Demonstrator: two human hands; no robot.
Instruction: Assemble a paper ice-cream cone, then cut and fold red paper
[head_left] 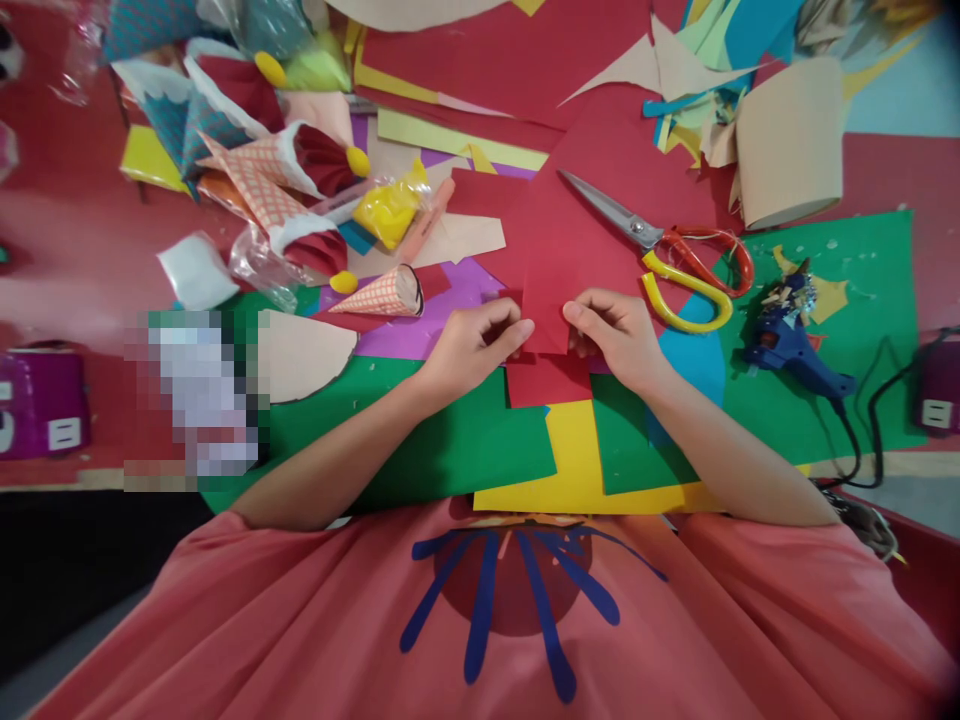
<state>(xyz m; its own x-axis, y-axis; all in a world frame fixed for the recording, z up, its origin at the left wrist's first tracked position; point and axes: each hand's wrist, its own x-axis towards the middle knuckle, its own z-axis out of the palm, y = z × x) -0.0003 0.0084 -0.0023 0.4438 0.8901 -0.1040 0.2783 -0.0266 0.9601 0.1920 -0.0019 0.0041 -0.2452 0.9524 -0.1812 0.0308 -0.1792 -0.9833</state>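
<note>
Red paper (546, 318), held by both side edges.
Plain, unmarked, looks flat; spans the gap between left fingertips (524, 331) and right fingertips (573, 312), thumbs on the near face. Far edge, beyond the fingertips, blends into red, extent unclear. Darker red piece (549, 382) just below the fingertips; can't tell if same sheet.

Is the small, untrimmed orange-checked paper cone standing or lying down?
Lying down: the cone rests on its side, tip left, round end facing right.
</note>
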